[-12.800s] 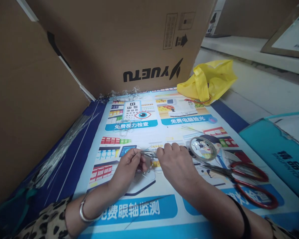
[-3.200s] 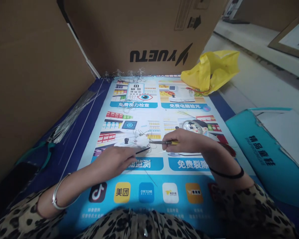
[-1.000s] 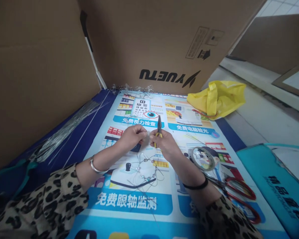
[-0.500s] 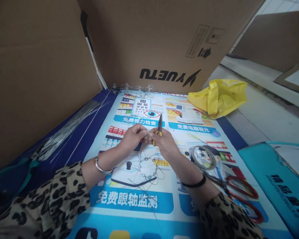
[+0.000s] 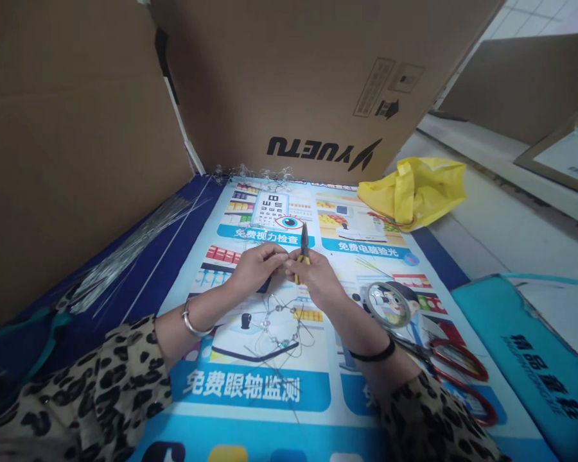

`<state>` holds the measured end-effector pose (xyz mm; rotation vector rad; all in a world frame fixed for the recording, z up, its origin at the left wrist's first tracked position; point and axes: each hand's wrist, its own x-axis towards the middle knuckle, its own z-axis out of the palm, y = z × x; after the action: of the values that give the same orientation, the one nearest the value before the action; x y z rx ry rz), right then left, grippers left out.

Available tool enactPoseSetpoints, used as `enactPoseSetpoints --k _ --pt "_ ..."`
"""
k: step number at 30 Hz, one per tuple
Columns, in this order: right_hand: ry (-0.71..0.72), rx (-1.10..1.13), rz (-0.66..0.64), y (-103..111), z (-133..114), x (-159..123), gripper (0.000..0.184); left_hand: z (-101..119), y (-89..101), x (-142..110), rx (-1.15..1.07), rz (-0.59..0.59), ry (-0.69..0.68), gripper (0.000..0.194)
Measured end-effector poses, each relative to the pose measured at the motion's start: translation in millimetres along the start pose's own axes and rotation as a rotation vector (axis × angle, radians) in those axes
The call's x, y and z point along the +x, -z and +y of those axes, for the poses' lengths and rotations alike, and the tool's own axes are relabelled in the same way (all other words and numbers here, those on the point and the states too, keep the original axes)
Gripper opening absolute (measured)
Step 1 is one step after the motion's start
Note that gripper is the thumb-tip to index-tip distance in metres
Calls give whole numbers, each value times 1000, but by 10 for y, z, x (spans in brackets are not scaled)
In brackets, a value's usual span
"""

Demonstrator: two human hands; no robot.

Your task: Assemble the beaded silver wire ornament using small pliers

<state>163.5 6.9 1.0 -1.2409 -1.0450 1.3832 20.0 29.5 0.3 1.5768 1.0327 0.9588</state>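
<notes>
My left hand (image 5: 259, 266) and my right hand (image 5: 316, 277) meet above a printed blue poster (image 5: 250, 391). The left fingers pinch a thin wire of a beaded wire piece (image 5: 279, 321) that hangs down from both hands onto the poster. My right hand is closed round small yellow-handled pliers (image 5: 304, 242), whose dark jaws point up and away from me. The fingertips of both hands nearly touch.
A large cardboard box (image 5: 308, 83) stands behind, another cardboard wall (image 5: 62, 141) at left. A bundle of straight wires (image 5: 130, 247) lies at left, a yellow plastic bag (image 5: 414, 189) at back right. A round magnifier (image 5: 388, 301), red-handled scissors (image 5: 455, 372) and a teal bag (image 5: 539, 346) lie at right.
Over the last second the hands stay together with pliers and wire. Earlier the hands worked lower on the poster, the pliers lying level, then rose with the wire piece.
</notes>
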Motion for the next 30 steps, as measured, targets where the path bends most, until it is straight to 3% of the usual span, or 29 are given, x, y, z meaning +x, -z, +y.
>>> enactPoseSetpoints --k 4,7,11,14,21,30 --pt "65 -228 23 94 -12 -69 18 5 45 27 -259 45 113 18" --pt "321 -848 124 219 36 -128 13 -4 96 56 -454 40 206 21" --pt "604 -1308 204 367 119 -173 18 -37 127 81 -523 29 252 20" --pt "737 -1534 225 413 118 -192 17 -55 117 78 -519 20 270 19" --pt "929 -1772 284 400 28 -229 15 -2 81 44 -493 -2 292 19" --pt "1017 -1833 278 389 27 -245 13 25 64 25 -463 -48 357 19"
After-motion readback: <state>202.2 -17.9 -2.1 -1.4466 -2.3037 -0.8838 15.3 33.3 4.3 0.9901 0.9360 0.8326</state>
